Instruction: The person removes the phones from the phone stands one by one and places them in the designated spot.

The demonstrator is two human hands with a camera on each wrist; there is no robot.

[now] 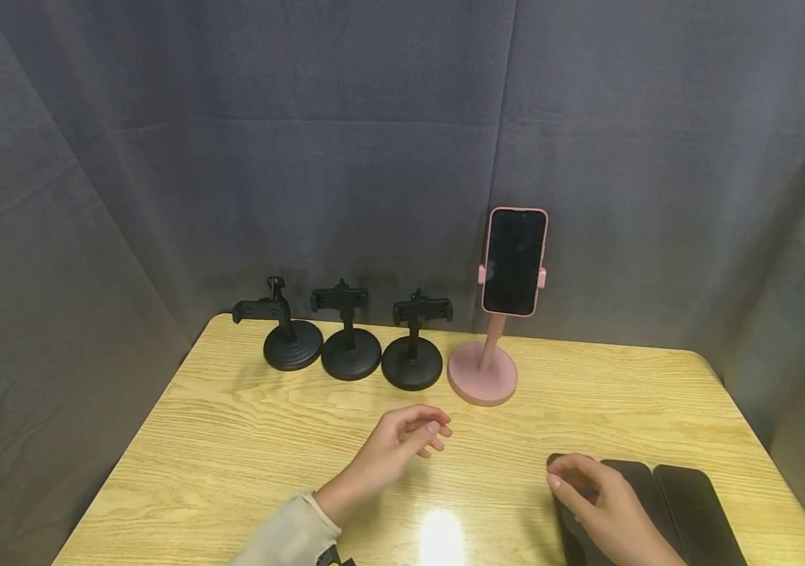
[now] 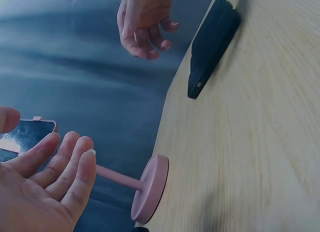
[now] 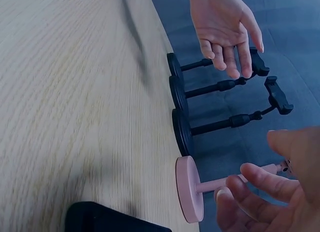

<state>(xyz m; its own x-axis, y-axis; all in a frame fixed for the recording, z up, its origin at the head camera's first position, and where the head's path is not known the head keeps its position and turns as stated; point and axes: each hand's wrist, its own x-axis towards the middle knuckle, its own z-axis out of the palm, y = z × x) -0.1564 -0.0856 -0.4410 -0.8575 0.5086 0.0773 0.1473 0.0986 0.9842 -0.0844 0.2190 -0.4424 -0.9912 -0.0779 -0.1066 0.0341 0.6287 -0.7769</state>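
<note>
My left hand [image 1: 398, 444] hovers over the middle of the table, fingers loosely bent and holding nothing. On the right, my right hand [image 1: 608, 507] hangs above a row of flat black phone-like slabs [image 1: 696, 511], its fingers softly curled around nothing and covering part of the row. A pink phone stand [image 1: 482, 377] rises behind the hands. Its clamp carries an upright phone [image 1: 516, 263] with a pink edge and dark screen. To its left stand three black phone stands [image 1: 413, 365] with unoccupied clamps. In the left wrist view the slabs [image 2: 212, 45] lie flat, side by side.
The light wooden table [image 1: 233, 456] ends at a grey curtain [image 1: 303, 173], close behind the stands. More curtain hangs at the left and right sides. A bright light reflection lies on the table's front part.
</note>
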